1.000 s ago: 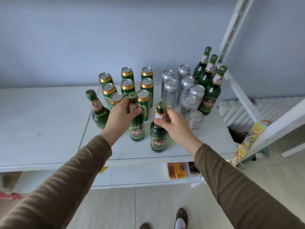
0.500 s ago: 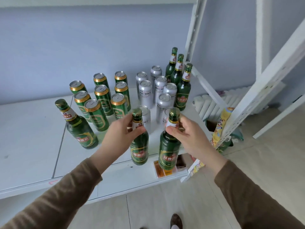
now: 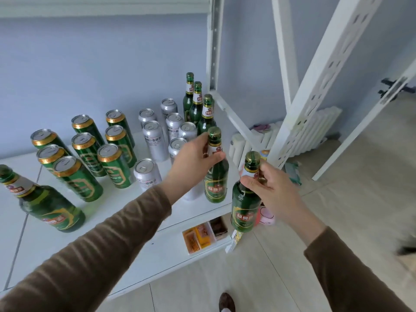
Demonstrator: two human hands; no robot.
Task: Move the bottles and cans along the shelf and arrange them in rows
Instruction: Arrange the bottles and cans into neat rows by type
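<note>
Bottle transfer: left hand (image 3: 198,158) grips green bottle (image 3: 215,176), right hand (image 3: 267,185) grips second bottle (image 3: 245,203) at 4 o'clock; next, seat both behind the three-bottle row (image 3: 198,102)

Pale blue-grey wall (image 3: 90,64) behind, light tile floor (image 3: 349,188) below. White perforated metal uprights (image 3: 315,86) lean across the right side, and a white ribbed radiator (image 3: 319,131) sits by the wall. Soft daylight all over.

My one head camera looks forward and down, close over the shelf (image 3: 126,224), floor (image 3: 337,221) showing below at right.
</note>
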